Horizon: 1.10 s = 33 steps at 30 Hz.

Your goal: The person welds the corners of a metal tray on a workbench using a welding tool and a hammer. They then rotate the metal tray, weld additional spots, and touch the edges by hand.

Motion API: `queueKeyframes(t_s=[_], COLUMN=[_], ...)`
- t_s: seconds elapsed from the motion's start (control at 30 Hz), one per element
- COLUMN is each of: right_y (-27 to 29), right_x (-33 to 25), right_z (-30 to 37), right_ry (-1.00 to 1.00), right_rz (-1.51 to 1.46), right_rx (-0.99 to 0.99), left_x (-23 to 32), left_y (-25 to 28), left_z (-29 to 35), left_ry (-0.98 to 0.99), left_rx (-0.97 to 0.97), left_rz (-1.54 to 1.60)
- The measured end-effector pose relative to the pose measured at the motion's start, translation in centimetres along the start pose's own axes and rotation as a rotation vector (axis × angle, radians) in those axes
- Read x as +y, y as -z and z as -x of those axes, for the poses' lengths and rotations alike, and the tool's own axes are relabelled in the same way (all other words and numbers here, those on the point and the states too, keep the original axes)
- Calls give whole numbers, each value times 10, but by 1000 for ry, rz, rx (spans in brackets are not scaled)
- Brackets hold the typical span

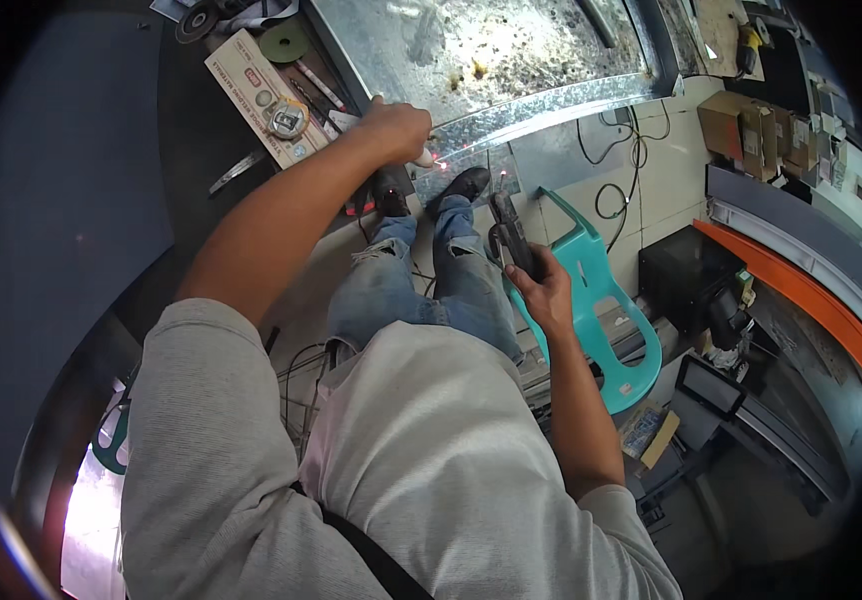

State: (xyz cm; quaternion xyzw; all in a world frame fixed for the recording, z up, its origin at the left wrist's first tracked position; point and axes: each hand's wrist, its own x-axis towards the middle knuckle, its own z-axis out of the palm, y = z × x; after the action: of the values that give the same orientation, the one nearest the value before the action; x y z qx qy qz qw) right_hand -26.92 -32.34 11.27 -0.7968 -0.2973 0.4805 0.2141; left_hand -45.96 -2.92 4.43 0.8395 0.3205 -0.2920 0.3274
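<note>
1. Gripping dark tool (pixel 511 234) in right hand (pixel 549 291), with fingers folded close round its near end; pointing it forward between right leg and chair (pixel 596 265), apart from panel (pixel 496 75). Risking a drop to the floor, likely from a loose or one-ended grip.
2. Curling left hand (pixel 396 131) at panel's near left corner, with fingers bent well in beside pale piece (pixel 425 158). Not managing to tell whether pinching it or only covering it. Perhaps risking a slip from poor purchase.
3. Working bare-handed by the metal edge; risking a cut or scrape from sliding along it without gloves.
4. Seeing small red spots (pixel 442 164) just beside pale piece and near tool's far end; not making out their source. Possibly risking a burn, if meeting heat rather than mere light.
5. Wearing jeans (pixel 421 300) torn at the knees; possibly exposing skin to anything hot or sharp falling through the gaps.
6. Standing with right shoe (pixel 465 186) close to panel's near edge; risking struck toes from tugging panel off balance or fumbling tool.
7. Sharing the floor with looped cable (pixel 639 150) beyond chair; risking a trip from stepping that way unwatched.
8. Reaching past box (pixel 251 85) and tape measure (pixel 288 119); risking knocking either from swinging the left forearm wide.
</note>
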Motion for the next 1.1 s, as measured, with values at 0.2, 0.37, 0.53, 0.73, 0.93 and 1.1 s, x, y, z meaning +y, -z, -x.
queueKeyframes(t_s=[0.2, 0.37, 0.53, 0.73, 0.93, 1.1], right_y=[-5, -5, -5, -1, -6, -17], right_x=[8, -1, -3, -14, -33, -23], right_z=[1, 5, 2, -6, -17, -32], right_ry=[28, 13, 30, 94, 86, 60], right_rz=[8, 75, 35, -159, -266, -363], right_rx=[-6, -9, -25, -31, -217, -404], left_x=[-5, -3, -7, -8, 53, 106], left_y=[-8, -7, -11, -25, -151, -183], left_z=[-7, -4, 0, 61, 113, 118], left_ry=[-4, -13, -52, -125, 250, 217], left_rx=[41, 78, 72, 912, 811, 659], left_rz=[-10, 4, -14, 511, 1468, 1674])
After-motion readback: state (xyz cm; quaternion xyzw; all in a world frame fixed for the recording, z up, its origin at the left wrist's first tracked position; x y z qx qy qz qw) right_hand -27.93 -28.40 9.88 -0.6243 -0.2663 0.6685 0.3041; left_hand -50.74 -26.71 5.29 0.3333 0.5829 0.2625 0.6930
